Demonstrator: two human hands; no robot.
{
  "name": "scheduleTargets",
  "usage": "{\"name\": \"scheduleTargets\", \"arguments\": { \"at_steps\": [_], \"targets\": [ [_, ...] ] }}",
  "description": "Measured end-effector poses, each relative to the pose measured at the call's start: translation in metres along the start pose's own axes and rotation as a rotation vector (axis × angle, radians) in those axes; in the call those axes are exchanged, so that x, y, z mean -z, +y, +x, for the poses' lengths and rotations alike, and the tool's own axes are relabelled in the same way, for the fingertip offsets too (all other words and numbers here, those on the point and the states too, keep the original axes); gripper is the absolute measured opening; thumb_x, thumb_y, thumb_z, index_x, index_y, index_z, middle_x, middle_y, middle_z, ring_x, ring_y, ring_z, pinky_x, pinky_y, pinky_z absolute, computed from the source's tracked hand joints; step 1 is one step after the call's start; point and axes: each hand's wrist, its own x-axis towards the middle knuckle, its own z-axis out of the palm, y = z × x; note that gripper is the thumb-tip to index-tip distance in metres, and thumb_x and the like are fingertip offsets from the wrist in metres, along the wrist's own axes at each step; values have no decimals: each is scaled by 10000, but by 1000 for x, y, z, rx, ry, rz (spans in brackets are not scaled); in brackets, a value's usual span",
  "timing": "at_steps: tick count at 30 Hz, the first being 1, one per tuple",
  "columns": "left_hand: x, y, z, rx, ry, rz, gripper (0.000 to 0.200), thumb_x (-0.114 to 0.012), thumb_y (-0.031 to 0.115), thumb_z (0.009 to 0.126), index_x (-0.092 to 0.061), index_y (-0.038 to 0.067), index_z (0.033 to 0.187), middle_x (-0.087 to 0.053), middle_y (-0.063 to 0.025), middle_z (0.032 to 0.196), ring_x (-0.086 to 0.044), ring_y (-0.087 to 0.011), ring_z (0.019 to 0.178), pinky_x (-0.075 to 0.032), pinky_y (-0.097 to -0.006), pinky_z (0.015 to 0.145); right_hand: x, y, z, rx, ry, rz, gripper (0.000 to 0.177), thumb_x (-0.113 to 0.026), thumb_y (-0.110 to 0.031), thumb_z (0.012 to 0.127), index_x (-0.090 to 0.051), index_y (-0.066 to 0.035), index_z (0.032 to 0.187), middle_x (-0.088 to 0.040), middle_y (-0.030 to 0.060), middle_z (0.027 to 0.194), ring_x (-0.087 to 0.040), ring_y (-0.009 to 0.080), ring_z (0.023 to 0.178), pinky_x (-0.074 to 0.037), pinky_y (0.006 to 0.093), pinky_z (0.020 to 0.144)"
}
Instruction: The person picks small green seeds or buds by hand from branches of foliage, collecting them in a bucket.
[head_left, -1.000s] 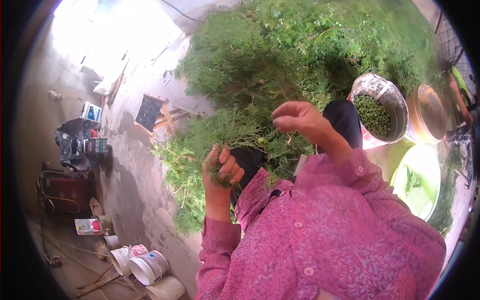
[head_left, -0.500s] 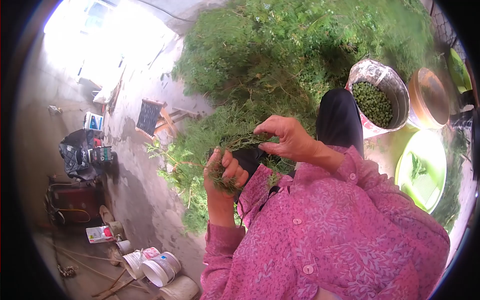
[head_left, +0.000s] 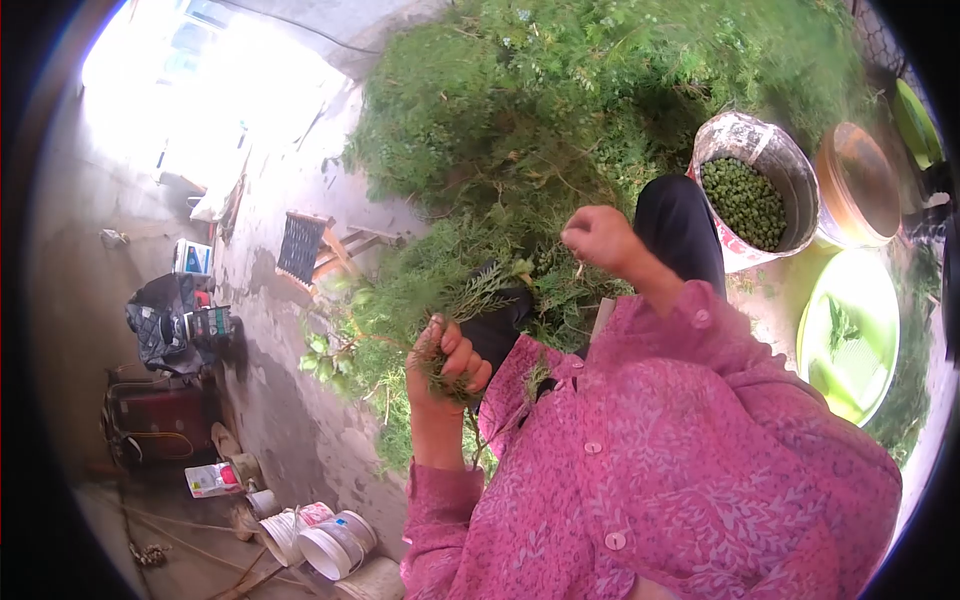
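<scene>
My left hand is closed around a leafy evergreen sprig, whose feathery tip fans out above the fingers. Some of its green also shows inside the curled fingers. My right hand is up and to the right, apart from the sprig, with its fingers curled together; whatever they hold, if anything, is too small to make out. Below and behind both hands spreads a big heap of cut evergreen branches. To the right of my right hand, beyond my knee, stands a worn bucket partly filled with small green cones.
A pale green basin with a few sprigs and a tan round tub sit at the right. At the left are a small folding stool, a dark bag, a dark red case and white buckets.
My right hand has left the sprig and moved up and to the right, its fingers now curled in. My left hand keeps hold of the sprig in nearly the same place.
</scene>
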Motion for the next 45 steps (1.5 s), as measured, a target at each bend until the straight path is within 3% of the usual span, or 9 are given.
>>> {"name": "scheduleTargets", "arguments": {
  "at_steps": [2,7,18,27,32,36,40,42,45],
  "targets": [
    [7,3,-6,7,-21,-117,313,-315,320,931,-407,111,716,-311,25,448,-227,-113,345,-286,-284,390,5,3,-1,-558,-342,1168,154,-512,-57,799,-537,-34,949,-602,93,902,-604,190,760,-502,280,581],
    [7,1,-3,20,-47,-143,289,-328,314,933,-397,113,737,-315,29,457,-221,-105,336,-267,-274,367,-23,-18,-11,-508,-771,1634,200,-520,-212,880,-522,-47,993,-592,88,929,-609,185,783,-511,252,579],
    [15,-3,-5,38,19,-92,306,-310,319,935,-397,105,733,-313,22,466,-239,-113,357,-283,-288,391,-16,-31,-15,-452,-799,1669,164,-615,-166,819,-538,-65,922,-572,22,824,-608,172,715,-508,254,563],
    [8,-11,-3,144,110,-14,329,-288,315,939,-403,104,714,-293,22,436,-221,-119,347,-282,-295,381,5,-42,-15,-152,-549,992,167,-607,-57,753,-570,-33,915,-567,16,728,-573,104,675,-473,239,598],
    [2,-17,-6,166,149,8,350,-290,317,939,-402,108,682,-303,19,420,-210,-119,334,-258,-289,356,8,-7,1,193,179,127,181,-576,-71,722,-587,-12,892,-580,36,729,-523,86,641,-447,240,584],
    [11,-10,-12,110,164,-27,346,-310,333,935,-409,110,690,-305,17,414,-219,-113,324,-258,-285,349,86,18,5,-63,499,256,176,-574,-137,734,-612,-42,878,-608,124,738,-562,154,613,-471,282,584],
    [9,-13,-6,153,193,5,339,-319,327,933,-410,107,692,-306,19,411,-228,-113,322,-278,-285,352,154,123,2,-144,764,-377,305,-561,-205,756,-585,-70,1028,-618,159,899,-608,264,829,-476,362,724],
    [11,-17,-2,205,212,15,335,-324,325,931,-417,105,697,-309,17,409,-243,-115,324,-286,-289,358,155,147,-13,-400,629,-837,412,-564,-275,756,-558,-63,1109,-601,171,997,-584,291,932,-453,381,817],
    [12,-22,5,225,179,39,331,-340,326,925,-414,106,689,-314,16,419,-259,-127,331,-292,-292,366,153,135,-13,-389,477,-432,510,-578,-344,744,-535,-36,1149,-599,180,1021,-579,323,941,-449,380,842]
  ]
}}
